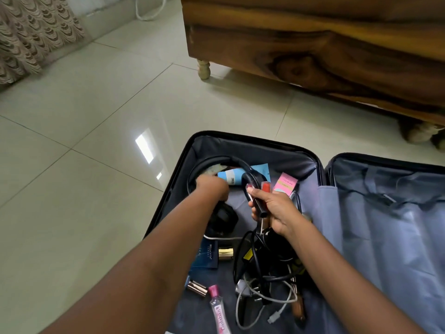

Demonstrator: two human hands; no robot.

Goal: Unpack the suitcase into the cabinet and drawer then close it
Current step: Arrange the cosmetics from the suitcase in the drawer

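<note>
The right hand (277, 212) clasps makeup tubes (259, 205) over the suitcase (265, 151); beside it, I cannot tell the hold of the blurred left hand (212, 188).

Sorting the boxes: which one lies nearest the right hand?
The pink cardboard box, just beyond the right hand; the dark blue box lies beside the left forearm.

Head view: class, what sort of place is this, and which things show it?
Probably a bedroom at home: a tiled floor, a patterned curtain at the left, wooden furniture on turned legs, perhaps a bed, and an open suitcase lying on the floor.
</note>
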